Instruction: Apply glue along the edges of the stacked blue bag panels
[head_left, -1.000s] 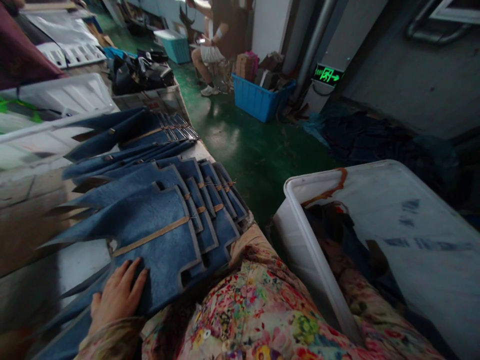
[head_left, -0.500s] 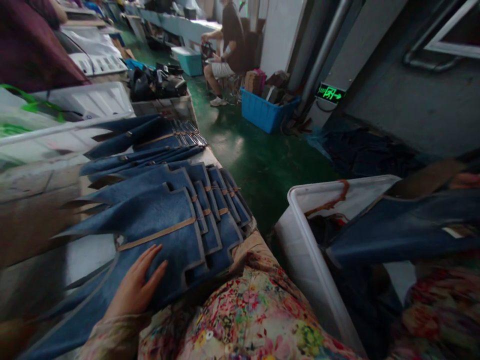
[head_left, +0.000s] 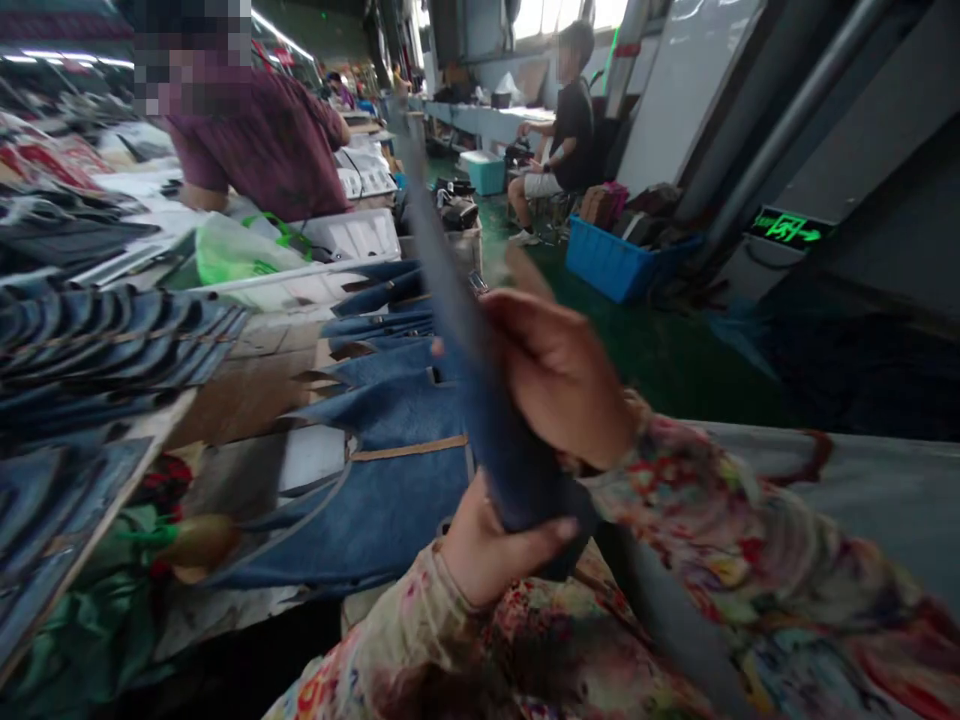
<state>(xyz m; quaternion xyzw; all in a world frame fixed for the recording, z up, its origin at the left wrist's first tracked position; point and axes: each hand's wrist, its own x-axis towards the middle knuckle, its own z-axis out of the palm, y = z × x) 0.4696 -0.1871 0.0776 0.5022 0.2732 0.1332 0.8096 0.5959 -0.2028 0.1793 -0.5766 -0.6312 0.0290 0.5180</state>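
A blue leather-like panel (head_left: 469,335), blurred by motion, stands nearly on edge in front of me. My left hand (head_left: 495,555) grips its lower end, with the thumb across the near face. My right hand (head_left: 562,375) closes on its right side higher up; part of those fingers is hidden behind it. Just beyond lies a stack of similar blue panels (head_left: 397,500) with grey edging and a tan strip across the top one. The held panel covers the right part of this stack.
More blue pieces (head_left: 97,340) lie in rows on the left. A white bin (head_left: 750,450) stands close on my right. A blue crate (head_left: 611,262) sits on the green floor. One person in purple (head_left: 262,140) works ahead left; another person (head_left: 570,130) sits farther back.
My left hand has left the stack and taken hold of the panel. My right hand has brought that panel from above the white bin to in front of me. The view has swung left and up.
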